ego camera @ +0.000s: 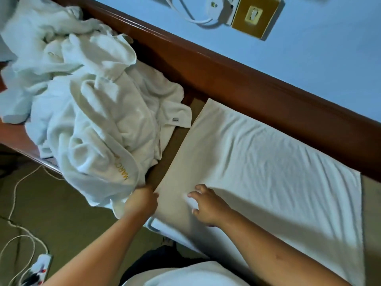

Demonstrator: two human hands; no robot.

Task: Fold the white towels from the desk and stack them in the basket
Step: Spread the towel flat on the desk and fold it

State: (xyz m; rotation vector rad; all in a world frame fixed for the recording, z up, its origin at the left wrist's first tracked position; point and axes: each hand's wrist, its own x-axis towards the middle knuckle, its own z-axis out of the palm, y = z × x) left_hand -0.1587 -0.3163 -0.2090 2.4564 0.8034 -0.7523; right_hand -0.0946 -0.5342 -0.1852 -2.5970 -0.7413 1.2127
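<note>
A white towel [268, 172] lies spread flat on the wooden desk [237, 87], folded over lengthwise. My left hand [142, 200] grips its near left corner at the desk's front edge. My right hand [208, 205] rests on the towel just right of that, fingers spread and slightly bent, pressing the cloth down. A heap of crumpled white towels [82, 96] fills the left part of the desk, one with gold lettering hanging over the edge. No basket is in view.
A raised wooden back rail [185, 50] runs along the blue wall [309, 48], which carries a brass switch plate [255, 16] and a white cable. On the carpet at lower left lies a power strip [39, 269] with cords.
</note>
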